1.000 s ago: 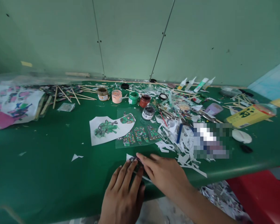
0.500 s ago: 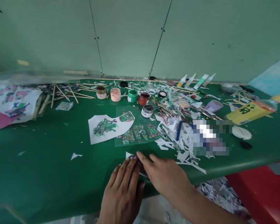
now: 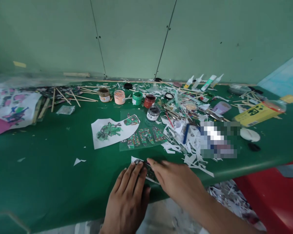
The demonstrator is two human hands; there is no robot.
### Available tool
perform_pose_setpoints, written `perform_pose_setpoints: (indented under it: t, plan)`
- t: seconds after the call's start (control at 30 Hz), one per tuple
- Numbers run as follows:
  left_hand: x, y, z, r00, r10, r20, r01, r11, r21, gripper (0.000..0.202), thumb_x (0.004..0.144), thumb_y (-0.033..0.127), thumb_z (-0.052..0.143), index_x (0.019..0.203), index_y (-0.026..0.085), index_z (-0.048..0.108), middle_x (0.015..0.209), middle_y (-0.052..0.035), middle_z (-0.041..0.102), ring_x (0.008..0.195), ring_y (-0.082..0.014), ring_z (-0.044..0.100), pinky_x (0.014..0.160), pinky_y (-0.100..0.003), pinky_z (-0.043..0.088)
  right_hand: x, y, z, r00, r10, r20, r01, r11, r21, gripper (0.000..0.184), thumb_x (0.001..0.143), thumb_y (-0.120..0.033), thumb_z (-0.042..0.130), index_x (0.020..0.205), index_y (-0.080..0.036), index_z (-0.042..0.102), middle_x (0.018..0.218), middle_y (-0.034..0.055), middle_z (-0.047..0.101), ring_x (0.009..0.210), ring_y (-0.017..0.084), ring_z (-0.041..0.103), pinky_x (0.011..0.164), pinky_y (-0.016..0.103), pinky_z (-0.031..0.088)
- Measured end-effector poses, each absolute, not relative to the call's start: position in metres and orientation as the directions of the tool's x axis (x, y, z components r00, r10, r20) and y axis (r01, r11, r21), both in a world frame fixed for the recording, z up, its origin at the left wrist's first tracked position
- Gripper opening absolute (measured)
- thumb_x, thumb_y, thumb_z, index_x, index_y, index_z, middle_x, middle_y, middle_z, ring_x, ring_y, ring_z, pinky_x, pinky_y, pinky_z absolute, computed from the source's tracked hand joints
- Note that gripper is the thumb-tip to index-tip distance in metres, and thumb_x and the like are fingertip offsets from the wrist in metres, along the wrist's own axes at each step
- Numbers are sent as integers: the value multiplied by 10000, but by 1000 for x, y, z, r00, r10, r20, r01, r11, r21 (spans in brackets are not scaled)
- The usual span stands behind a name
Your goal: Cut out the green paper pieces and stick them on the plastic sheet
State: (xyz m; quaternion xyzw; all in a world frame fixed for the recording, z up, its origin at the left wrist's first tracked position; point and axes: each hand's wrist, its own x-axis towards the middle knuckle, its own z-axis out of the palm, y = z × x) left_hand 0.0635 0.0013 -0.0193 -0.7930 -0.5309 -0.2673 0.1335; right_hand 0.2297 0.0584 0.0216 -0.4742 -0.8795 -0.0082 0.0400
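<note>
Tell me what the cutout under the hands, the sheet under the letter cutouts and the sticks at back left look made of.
Cutout: printed paper, matte, white trimmed edge; left hand and right hand press it flat.
Sheet: likely clear plastic film, glossy, green table shows through.
Sticks: probably bamboo or wood, pale tan, bare.

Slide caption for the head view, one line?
Left hand and right hand press a printed cutout at the green table's near edge; paint jars and paper scraps beyond.
</note>
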Motion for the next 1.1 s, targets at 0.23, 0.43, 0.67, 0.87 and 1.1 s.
perform_pose_setpoints:
  t: [0.23, 0.43, 0.67, 0.87, 1.1]
  plan:
    - [59, 3, -12, 309, 776, 549, 893, -436, 114, 279, 939, 221, 430, 1117, 185, 642, 1193, -54, 683, 1122, -233, 621, 1002, -429, 465, 232, 66, 7, -407, 884, 232, 864, 454, -215, 290, 922, -324, 486, 1129, -233, 668, 883, 50, 764, 625, 171, 699, 457, 250, 404]
    - [45, 13, 0, 274, 806, 524, 890, -419, 180, 230, 944, 237, 443, 950, 262, 671, 1100, 4, 706, 1038, -241, 642, 941, -462, 493, 241, 66, 10, -431, 868, 247, 827, 490, -275, 271, 927, -255, 472, 1108, -238, 672, 906, 28, 769, 647, 155, 705, 482, 243, 433]
    - [35, 18, 2, 352, 773, 527, 860, -490, 144, 258, 959, 247, 433, 1104, 251, 646, 1096, 38, 716, 1029, -217, 634, 925, -425, 486, 236, 68, 15, -571, 795, 205, 784, 602, -151, 382, 937, -249, 423, 1240, -257, 654, 719, 8, 728, 503, 144, 627, 425, 287, 276]
    - [36, 16, 0, 364, 759, 540, 864, -492, 108, 261, 951, 232, 455, 1113, 239, 659, 1122, 36, 717, 1048, -219, 626, 962, -417, 467, 228, 68, 10, -560, 811, 172, 805, 581, -122, 405, 914, -240, 439, 1259, -287, 645, 723, 3, 719, 483, 129, 581, 440, 303, 192]
    - [38, 16, 0, 346, 768, 539, 869, -478, 124, 263, 951, 217, 448, 1101, 237, 664, 1120, 36, 719, 1049, -220, 626, 956, -426, 471, 228, 69, 16, -572, 808, 143, 806, 586, -87, 413, 891, -234, 464, 1253, -306, 647, 676, -2, 690, 443, 120, 541, 456, 305, 134]
